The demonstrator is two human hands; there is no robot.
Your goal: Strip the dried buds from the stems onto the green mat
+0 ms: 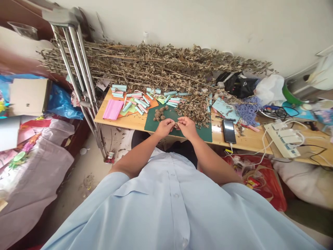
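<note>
Two hands, left [165, 127] and right [187, 128]: fingertips pinch one small dried clump [176, 125] over the green mat [150, 124], presumably keeping loose dried leaves [195, 108] within reach.

Leaves [196, 107] on mat [166, 129]; phone [229, 131] to the right.

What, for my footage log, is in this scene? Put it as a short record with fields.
Left hand: fingers pinched at a small dried bit
Right hand: fingers pinched at the same bit
Under the hands: green mat on a wooden table
On the mat: brown clumps, loose dried leaves
Behind: long dried stems
Left side: paper rolls, pink paper, crutches
Right side: phone, purple cord, power strip
Unclear: the bit's exact shape
</note>
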